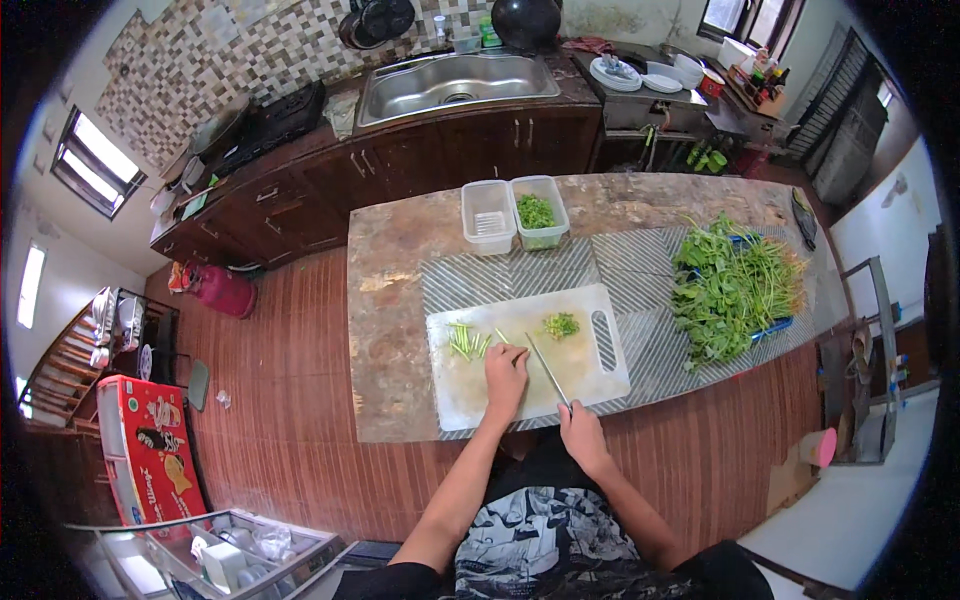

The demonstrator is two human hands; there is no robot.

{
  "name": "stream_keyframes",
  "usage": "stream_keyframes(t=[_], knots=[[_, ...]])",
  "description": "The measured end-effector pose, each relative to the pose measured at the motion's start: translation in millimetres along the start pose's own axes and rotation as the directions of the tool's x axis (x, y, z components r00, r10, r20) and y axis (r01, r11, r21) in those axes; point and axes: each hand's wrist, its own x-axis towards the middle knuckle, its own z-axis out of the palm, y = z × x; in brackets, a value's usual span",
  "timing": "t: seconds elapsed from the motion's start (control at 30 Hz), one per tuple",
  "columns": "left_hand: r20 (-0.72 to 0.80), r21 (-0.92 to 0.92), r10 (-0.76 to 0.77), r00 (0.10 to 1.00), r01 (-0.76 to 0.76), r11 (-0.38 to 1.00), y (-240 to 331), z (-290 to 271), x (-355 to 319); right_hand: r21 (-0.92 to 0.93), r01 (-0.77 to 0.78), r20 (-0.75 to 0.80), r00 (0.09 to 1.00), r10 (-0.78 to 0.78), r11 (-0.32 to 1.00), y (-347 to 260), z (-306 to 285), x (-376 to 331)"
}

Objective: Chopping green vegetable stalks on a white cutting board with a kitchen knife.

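A white cutting board [470, 400] lies near the table's front edge. My right hand [583, 432] grips the handle of a knife [550, 374], whose blade slants away across the board with its tip just right of my left fingertips. My left hand [507, 375] rests on the board, fingers curled and pressed together. A thin green stem [502, 336] pokes out beyond these fingers; the rest of it is hidden. Left of that hand lie several pale green cut stems [464, 341]. A small heap of chopped greens [561, 324] sits toward the board's far right, beside its handle slot.
Behind the board stand a clear plastic container [488, 240] and another container [548, 238] holding chopped greens [535, 211]. On the right, a large pile of leafy greens [730, 290] fills a blue tray [772, 330]. A striped mat [640, 310] lies beneath. Farther back is a steel sink [400, 97].
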Motion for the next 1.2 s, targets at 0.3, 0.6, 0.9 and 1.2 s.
stream_keyframes(t=[0.3,0.6,0.9,1.2], knots=[[0.087,-0.015,-0.007,0.996,0.009,1.0,-6.9,-7.7,1.6,0.021,0.005,-0.014,1.0,-0.005,1.0,1.5,1.8,-3.5],[0.084,0.038,-0.091,0.992,0.088,0.995,-2.3,-9.3,0.5,0.012,0.045,-0.035,0.998,-0.044,0.999,4.4,3.2,-8.3],[0.051,0.03,-0.054,0.997,0.053,0.998,-1.5,-7.4,-1.7,0.021,0.048,-0.007,0.999,-0.048,0.999,10.2,2.7,-7.0],[0.026,0.065,-0.016,1.0,0.014,0.998,-3.8,-5.2,-4.9,0.059,0.077,0.0,0.997,-0.077,0.995,4.2,-5.0,-10.4]])
